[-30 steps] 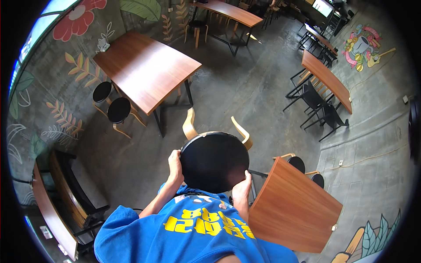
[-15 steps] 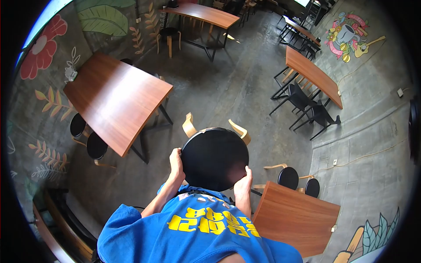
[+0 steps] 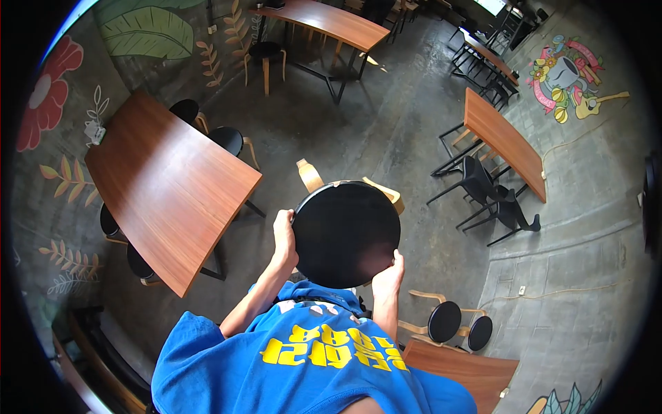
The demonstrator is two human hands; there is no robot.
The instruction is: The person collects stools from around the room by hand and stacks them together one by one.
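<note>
In front of my body I carry a stool [image 3: 347, 234] with a round black seat and bent light-wood legs. Two of its legs stick out past the far side of the seat. My left hand [image 3: 285, 238] grips the left edge of the seat, and my right hand [image 3: 388, 276] holds the lower right edge. The fingers of both hands are mostly hidden beneath the seat. Nearest on the left is a wooden table [image 3: 176, 183] with black-seated stools on both its long sides, among them one stool [image 3: 227, 140] at its far side.
Close by on the right stand a second wooden table [image 3: 462, 372] and two stools [image 3: 445, 321]. Farther right, black chairs [image 3: 479, 181] line another table [image 3: 507, 141]. A long table [image 3: 324, 21] with a stool [image 3: 267, 52] is at the back. Concrete floor [image 3: 331, 131] lies ahead.
The stool has risen slightly and shifted right in view, with both hands still on it. My viewpoint has moved forward; the left table sits lower and shows more stools behind it.
</note>
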